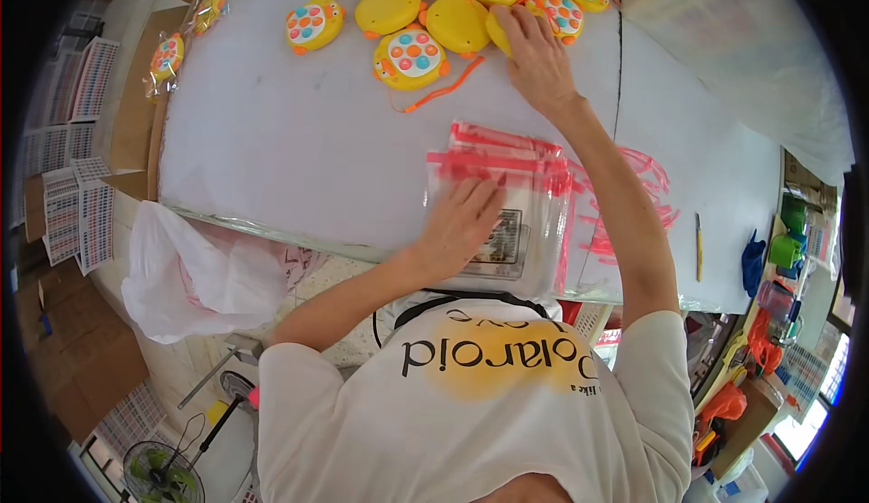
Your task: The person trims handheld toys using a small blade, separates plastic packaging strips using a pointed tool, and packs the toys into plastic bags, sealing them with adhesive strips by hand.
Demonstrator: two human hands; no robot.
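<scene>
My right hand reaches to the far side of the table, its fingers curled over a yellow animal-shaped button toy. Around it lie several more such toys, some with coloured buttons up like this one, others with the plain back up like this one. An orange strap trails from the group. Nearer my body, my left hand rests with fingers stretched out on a stack of clear plastic bags with red strips along their edges. A dark printed picture shows through the bags beside the palm.
Loose red strips and a yellow pen-like tool lie to the right. Clear plastic sheeting covers the far right. Two wrapped toys sit at the left edge by a cardboard box. A white plastic bag hangs at the front left.
</scene>
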